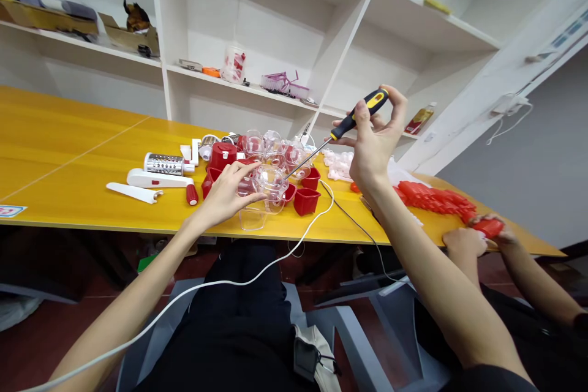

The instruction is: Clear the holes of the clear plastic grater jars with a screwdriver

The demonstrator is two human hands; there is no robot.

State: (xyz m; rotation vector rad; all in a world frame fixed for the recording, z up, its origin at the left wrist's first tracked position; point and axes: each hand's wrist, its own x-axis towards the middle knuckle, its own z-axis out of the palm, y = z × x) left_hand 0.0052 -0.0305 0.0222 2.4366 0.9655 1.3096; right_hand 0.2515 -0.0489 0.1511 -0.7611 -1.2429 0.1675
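Note:
In my right hand (374, 138) is a screwdriver (361, 113) with a black and yellow handle, raised above the table. Its shaft slants down to the left, and the tip reaches a clear plastic part (270, 179). My left hand (229, 193) grips that clear part by its left side, thumb below and fingers above. Around it stand red plastic cups (306, 201) and a red container (223, 155). More clear plastic parts (254, 142) are heaped just behind. Whether the tip sits in a screw is too small to tell.
Left on the yellow table (68, 153) lie a metal grater drum (164, 164), a white handle (158, 179) and a flat white piece (134, 192). A white cable (257, 278) crosses in front. At right, a co-worker's hands (466, 245) hold a red part beside stacked red pieces (434, 199).

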